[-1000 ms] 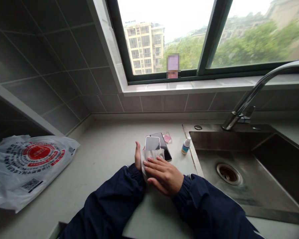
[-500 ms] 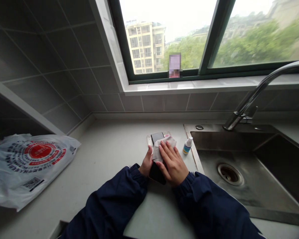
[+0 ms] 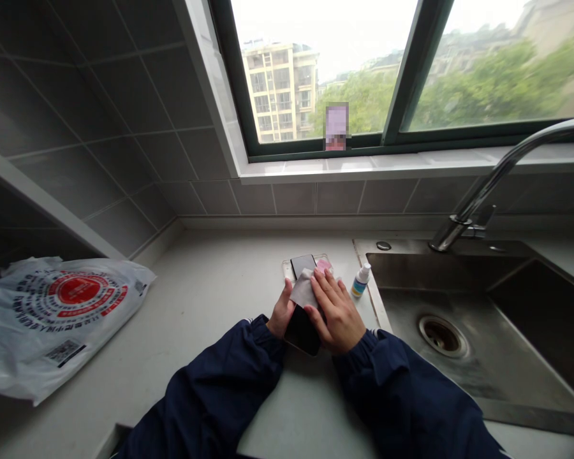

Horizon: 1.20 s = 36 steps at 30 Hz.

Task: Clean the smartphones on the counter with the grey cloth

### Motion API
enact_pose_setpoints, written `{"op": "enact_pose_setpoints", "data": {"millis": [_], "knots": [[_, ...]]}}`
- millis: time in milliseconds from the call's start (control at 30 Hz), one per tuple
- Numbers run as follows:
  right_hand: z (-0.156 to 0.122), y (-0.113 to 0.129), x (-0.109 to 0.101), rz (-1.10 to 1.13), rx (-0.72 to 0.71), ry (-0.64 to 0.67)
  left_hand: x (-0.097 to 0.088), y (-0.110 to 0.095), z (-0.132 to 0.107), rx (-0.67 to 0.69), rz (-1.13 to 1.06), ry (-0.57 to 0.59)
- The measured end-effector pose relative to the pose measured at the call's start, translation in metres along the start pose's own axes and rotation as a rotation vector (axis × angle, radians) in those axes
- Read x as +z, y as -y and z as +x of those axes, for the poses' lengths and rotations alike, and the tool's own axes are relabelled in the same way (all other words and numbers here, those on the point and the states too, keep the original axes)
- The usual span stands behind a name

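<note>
My left hand (image 3: 281,312) grips the left edge of a black phone (image 3: 302,327) that lies on the pale counter (image 3: 210,299). My right hand (image 3: 335,310) presses a white cloth (image 3: 303,291) flat against the phone's screen, fingers pressed together over the cloth. Just beyond the hands lies a clear phone case (image 3: 287,266) with something pink (image 3: 323,262) beside it. A small white dropper bottle (image 3: 360,281) with a blue label stands to the right of my right hand.
A steel sink (image 3: 459,319) with a drain (image 3: 442,335) and a curved tap (image 3: 502,172) fills the right side. A white plastic bag (image 3: 52,319) with red print lies at the far left. Grey tiled walls and a window rise behind the counter.
The cloth went from wiping a pale phone-shaped piece held upright to wiping the black phone, which now lies closer to me. My right hand has slid slightly back along the screen.
</note>
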State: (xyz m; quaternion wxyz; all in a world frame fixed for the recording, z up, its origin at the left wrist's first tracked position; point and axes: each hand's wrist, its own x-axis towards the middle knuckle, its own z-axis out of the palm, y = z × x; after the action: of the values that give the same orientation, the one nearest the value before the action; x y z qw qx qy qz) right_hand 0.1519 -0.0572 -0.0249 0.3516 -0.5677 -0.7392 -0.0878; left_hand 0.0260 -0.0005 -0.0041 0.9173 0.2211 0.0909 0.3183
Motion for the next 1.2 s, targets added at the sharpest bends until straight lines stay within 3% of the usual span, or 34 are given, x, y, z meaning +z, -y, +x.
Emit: {"op": "enact_pose_setpoints", "data": {"millis": [200, 367, 600, 833, 1033, 1200], "knots": [[0.000, 0.003, 0.000, 0.045, -0.024, 0.022, -0.006, -0.002, 0.001, -0.013, -0.061, -0.043], [-0.001, 0.012, -0.001, 0.115, -0.137, 0.111, -0.018, -0.004, 0.000, 0.009, -0.064, -0.137], [-0.003, 0.025, -0.009, 0.276, -0.295, 0.198, -0.018, -0.013, -0.003, -0.129, -0.066, -0.223], [-0.005, 0.029, -0.009, 0.346, -0.306, 0.129, -0.015, -0.016, -0.005, 0.002, -0.057, -0.336], [-0.003, 0.026, -0.009, 0.313, -0.264, 0.141, -0.015, -0.013, -0.003, -0.052, -0.049, -0.251], [-0.004, 0.019, -0.002, 0.197, -0.195, 0.151, -0.016, -0.004, -0.002, 0.013, -0.034, -0.144]]}}
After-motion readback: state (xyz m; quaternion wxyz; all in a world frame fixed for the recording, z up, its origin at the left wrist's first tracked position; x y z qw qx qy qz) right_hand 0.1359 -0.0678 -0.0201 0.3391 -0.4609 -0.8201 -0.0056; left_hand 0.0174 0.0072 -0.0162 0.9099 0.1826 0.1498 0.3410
